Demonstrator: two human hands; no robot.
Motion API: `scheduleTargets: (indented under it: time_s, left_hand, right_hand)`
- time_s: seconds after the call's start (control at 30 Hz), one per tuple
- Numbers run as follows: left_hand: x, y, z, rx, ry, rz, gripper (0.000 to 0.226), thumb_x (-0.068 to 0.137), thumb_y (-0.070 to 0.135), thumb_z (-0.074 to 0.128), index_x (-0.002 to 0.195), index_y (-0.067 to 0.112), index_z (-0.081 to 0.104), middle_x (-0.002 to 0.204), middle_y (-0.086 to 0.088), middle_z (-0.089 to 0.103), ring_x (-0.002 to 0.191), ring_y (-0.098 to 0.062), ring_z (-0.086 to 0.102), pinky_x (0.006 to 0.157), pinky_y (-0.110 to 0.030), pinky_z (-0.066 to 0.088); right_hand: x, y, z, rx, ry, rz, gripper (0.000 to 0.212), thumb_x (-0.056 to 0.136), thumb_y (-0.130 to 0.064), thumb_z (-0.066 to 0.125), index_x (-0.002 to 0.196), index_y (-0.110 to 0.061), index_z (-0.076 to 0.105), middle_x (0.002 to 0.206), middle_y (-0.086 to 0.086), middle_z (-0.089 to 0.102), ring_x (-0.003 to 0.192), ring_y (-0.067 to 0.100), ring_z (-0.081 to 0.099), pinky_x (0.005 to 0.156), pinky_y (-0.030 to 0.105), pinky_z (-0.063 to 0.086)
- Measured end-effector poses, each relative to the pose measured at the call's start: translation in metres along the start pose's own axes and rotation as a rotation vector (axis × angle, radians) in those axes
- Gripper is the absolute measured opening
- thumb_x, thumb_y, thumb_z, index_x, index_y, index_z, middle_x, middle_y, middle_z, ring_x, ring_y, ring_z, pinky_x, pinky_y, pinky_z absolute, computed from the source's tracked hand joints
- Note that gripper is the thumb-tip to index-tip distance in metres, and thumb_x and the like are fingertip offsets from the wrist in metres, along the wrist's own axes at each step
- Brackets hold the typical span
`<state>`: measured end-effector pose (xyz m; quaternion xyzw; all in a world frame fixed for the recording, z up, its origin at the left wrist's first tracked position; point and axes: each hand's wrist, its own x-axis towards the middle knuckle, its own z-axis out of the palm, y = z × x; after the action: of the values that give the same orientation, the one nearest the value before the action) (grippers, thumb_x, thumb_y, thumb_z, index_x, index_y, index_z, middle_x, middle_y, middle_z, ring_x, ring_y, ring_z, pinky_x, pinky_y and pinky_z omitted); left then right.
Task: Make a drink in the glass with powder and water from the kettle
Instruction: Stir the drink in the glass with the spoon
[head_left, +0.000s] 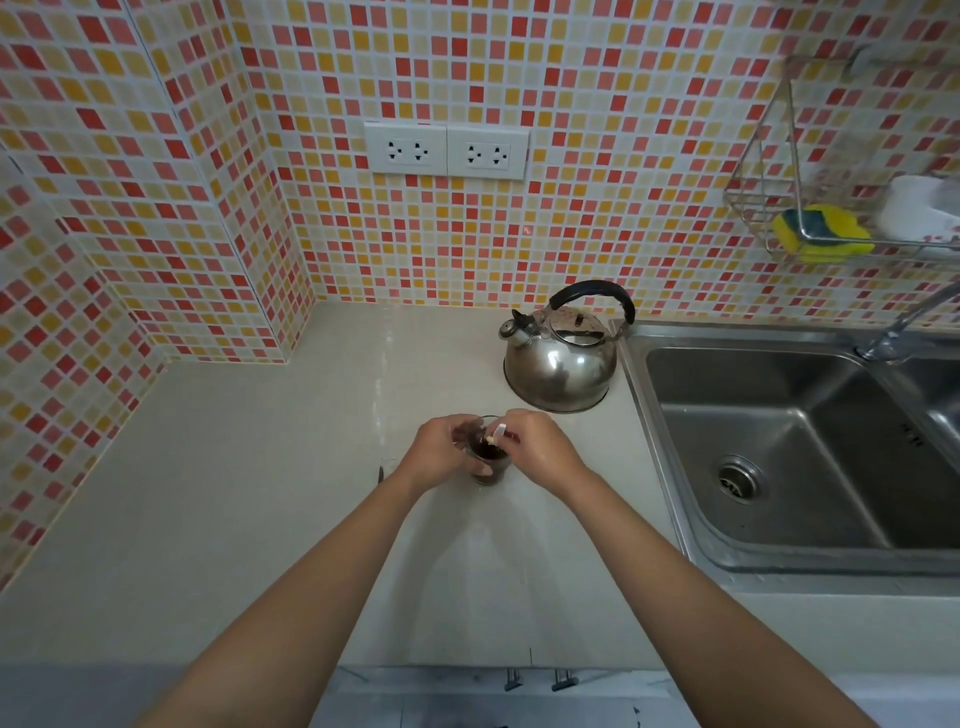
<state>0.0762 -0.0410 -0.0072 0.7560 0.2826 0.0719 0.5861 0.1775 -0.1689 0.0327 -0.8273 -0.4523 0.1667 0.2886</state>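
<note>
A small clear drinking glass (487, 457) holding a dark brown liquid stands upright on the pale, glossy worktop (260, 519), just in front of the rounded stainless-steel kettle (561, 358) with the black arched handle. The left hand (441, 449) wraps round the side of the glass away from the steel sink (779, 441), fingers curled against its wall. The right hand (535, 447) is on the sink side of the glass, its fingertips pinching a small white stick-like piece (498, 432) that slants over the rim; what the piece is cannot be told, nor whether its lower end reaches the liquid.

The kettle sits on the worktop close beside the sink's raised edge, its spout pointing away from the sink and its lid on. Above the sink, a wire rack (769, 171) on the wall carries a yellow sponge with a green face (821, 231) and a white container (914, 208). Two white double sockets (447, 150) are set in the red, orange and cream mosaic wall (156, 182) above the kettle. A curved metal tap (904, 327) rises at the sink's far rim.
</note>
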Motion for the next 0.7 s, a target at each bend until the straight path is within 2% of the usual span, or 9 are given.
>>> scheduleTargets:
  time_s: [0.1,0.23,0.3,0.4,0.53,0.63,0.7]
  left_hand:
    - [0.001,0.001,0.000,0.003,-0.002,-0.028,0.078,0.049,-0.010,0.087,0.122,0.001,0.062,0.113,-0.008,0.070,0.103,-0.021,0.065,0.094,-0.030,0.051]
    - [0.000,0.002,0.000,0.001,-0.019,-0.011,0.075,0.049,-0.011,0.086,0.119,0.002,0.064,0.112,-0.014,0.071,0.103,-0.028,0.066,0.097,-0.038,0.052]
    - [-0.002,0.003,0.000,0.016,-0.020,0.005,0.069,0.049,-0.009,0.086,0.114,0.006,0.068,0.105,-0.011,0.073,0.095,-0.024,0.067,0.092,-0.037,0.054]
    - [-0.003,0.004,0.000,0.011,-0.023,0.015,0.067,0.049,-0.009,0.086,0.112,0.007,0.069,0.105,-0.011,0.073,0.095,-0.021,0.067,0.092,-0.035,0.053]
    - [-0.005,0.005,0.000,0.016,-0.020,0.027,0.063,0.049,-0.008,0.086,0.107,0.011,0.071,0.103,-0.009,0.074,0.096,-0.022,0.068,0.092,-0.036,0.053]
    - [-0.005,0.005,0.000,0.018,-0.013,0.024,0.064,0.049,-0.007,0.086,0.108,0.010,0.071,0.103,-0.009,0.074,0.097,-0.024,0.068,0.092,-0.036,0.053]
    - [-0.005,0.006,0.001,0.016,-0.014,0.012,0.065,0.049,-0.009,0.086,0.110,0.010,0.070,0.102,-0.007,0.073,0.095,-0.020,0.066,0.092,-0.033,0.052]
  right_hand:
    - [0.003,0.005,-0.003,0.088,0.037,0.113,0.019,0.087,-0.007,0.052,0.082,-0.001,0.070,0.083,0.015,0.068,0.077,0.026,0.061,0.068,0.033,0.048]
    - [-0.001,-0.004,0.002,0.169,0.003,0.128,0.015,0.085,-0.005,0.057,0.078,0.003,0.068,0.072,0.015,0.063,0.066,0.021,0.053,0.060,0.030,0.040]
    - [0.001,-0.010,0.000,0.098,-0.022,0.067,0.019,0.088,-0.007,0.054,0.078,0.004,0.066,0.076,0.015,0.062,0.070,0.024,0.055,0.063,0.034,0.042]
    - [0.007,-0.009,-0.008,-0.031,-0.045,0.026,0.023,0.091,-0.011,0.049,0.079,0.001,0.064,0.081,0.016,0.062,0.074,0.028,0.056,0.066,0.037,0.045]
    - [0.006,-0.012,-0.002,0.014,-0.058,0.085,0.022,0.082,-0.005,0.052,0.061,-0.010,0.057,0.065,0.004,0.054,0.060,0.020,0.050,0.050,0.025,0.033]
    - [0.008,-0.013,-0.001,0.061,-0.048,0.083,0.016,0.084,-0.004,0.052,0.077,0.000,0.065,0.080,0.014,0.064,0.073,0.028,0.058,0.063,0.034,0.046]
    - [0.011,-0.007,-0.005,0.087,0.001,0.118,0.016,0.085,-0.002,0.051,0.081,0.000,0.067,0.084,0.016,0.066,0.076,0.029,0.060,0.069,0.036,0.049]
